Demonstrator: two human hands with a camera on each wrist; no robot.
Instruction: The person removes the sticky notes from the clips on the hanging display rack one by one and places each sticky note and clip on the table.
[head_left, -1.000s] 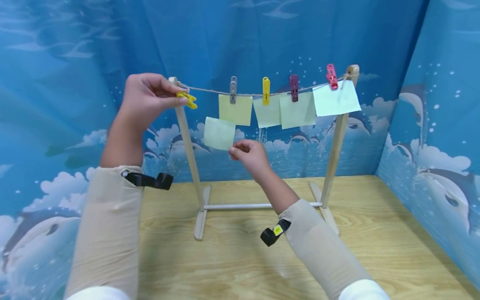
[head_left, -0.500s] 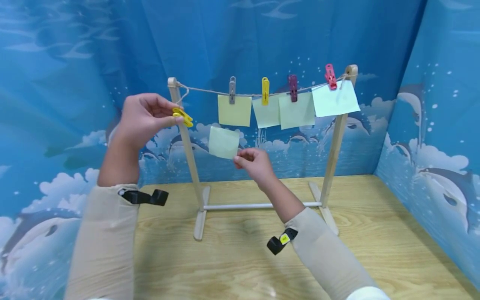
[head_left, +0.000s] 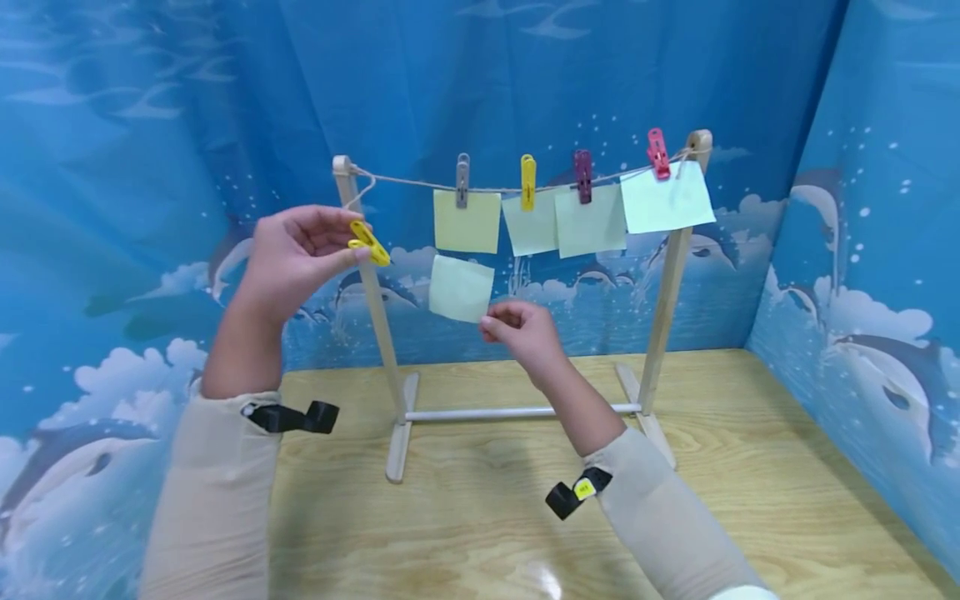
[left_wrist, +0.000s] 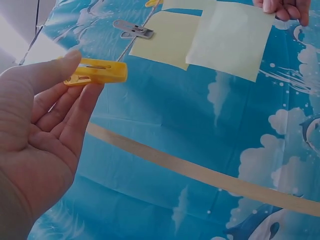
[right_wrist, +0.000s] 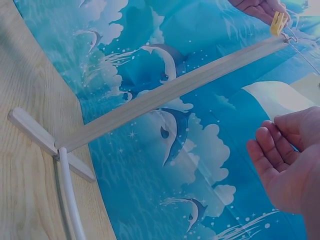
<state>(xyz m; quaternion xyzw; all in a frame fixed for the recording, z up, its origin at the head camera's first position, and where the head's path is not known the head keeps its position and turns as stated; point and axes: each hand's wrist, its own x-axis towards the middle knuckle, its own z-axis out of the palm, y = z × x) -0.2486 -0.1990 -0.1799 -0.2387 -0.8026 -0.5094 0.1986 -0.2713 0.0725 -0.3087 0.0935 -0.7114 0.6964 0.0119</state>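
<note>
My left hand [head_left: 300,254] pinches a yellow clothespin [left_wrist: 102,71] between thumb and fingers, in front of the left wooden post of a small drying rack. Lower and to the right, my right hand [head_left: 527,335] pinches a pale green paper square [head_left: 461,288] by its lower right corner. That square hangs below the twine [head_left: 412,181] and just under a yellow paper note [head_left: 467,225], which a grey clothespin [head_left: 462,181] clips to the line. In the right wrist view the fingers [right_wrist: 270,145] of my right hand curl beside the paper.
Along the twine, another yellow clothespin [head_left: 528,182], a purple clothespin [head_left: 583,176] and a red clothespin [head_left: 657,153] hold pale green papers. The right post [head_left: 667,308] stands on the wooden table [head_left: 480,517], and a white bar [head_left: 517,413] joins both feet. A blue dolphin-print curtain surrounds it.
My left hand has lowered with the yellow clothespin, away from the post's top, and turned it more downward. My right hand has drifted right and slightly down with the paper square.
</note>
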